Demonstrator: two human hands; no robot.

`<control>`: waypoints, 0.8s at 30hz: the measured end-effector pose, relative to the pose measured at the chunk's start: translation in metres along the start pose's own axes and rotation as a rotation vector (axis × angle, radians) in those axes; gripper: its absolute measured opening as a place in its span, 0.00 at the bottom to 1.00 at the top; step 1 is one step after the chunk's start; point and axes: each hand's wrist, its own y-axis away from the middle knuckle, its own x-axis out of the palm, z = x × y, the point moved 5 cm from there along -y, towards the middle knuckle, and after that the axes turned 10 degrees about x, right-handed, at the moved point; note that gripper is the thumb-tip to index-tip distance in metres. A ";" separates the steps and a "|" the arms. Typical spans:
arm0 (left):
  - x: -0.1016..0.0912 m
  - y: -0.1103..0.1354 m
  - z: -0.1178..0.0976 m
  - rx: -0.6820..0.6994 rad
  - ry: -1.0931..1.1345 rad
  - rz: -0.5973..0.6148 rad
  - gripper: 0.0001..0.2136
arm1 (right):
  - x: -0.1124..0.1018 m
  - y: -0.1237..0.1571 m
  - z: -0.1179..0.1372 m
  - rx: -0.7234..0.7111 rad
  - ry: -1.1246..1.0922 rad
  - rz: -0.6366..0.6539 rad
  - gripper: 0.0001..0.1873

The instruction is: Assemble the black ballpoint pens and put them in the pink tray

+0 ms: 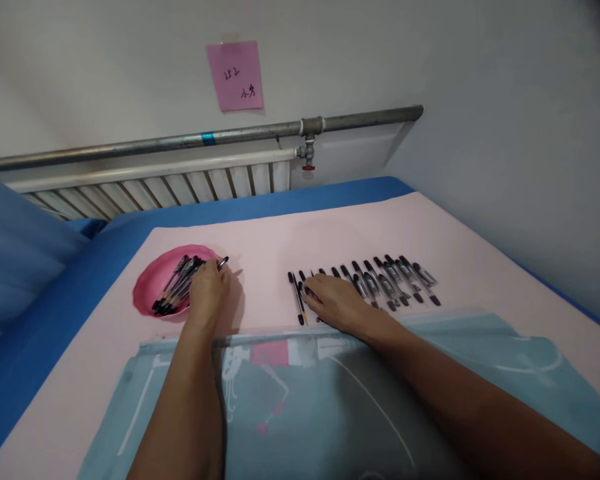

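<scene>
Head view: left hand curled over the right side of the pink bowl, one dark pen end poking out past the fingers; can't tell from here if it's gripped. Right hand bent low over the left part of the pen row on the pink mat; fingertips hidden, grip unclear. More pens heaped in bowl. Step, my guess: handling pens one by one, direction unclear. Next move probably calls for a light pinch, neighbours undisturbed.
</scene>
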 end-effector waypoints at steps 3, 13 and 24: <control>0.000 0.000 0.000 0.001 0.004 -0.002 0.14 | 0.000 0.000 0.000 -0.004 0.004 -0.008 0.09; 0.001 0.000 0.001 0.007 -0.005 -0.006 0.14 | -0.001 0.000 0.001 0.003 0.007 0.014 0.09; 0.000 0.000 0.000 -0.004 -0.008 0.007 0.14 | -0.001 0.000 0.000 -0.002 0.005 -0.002 0.09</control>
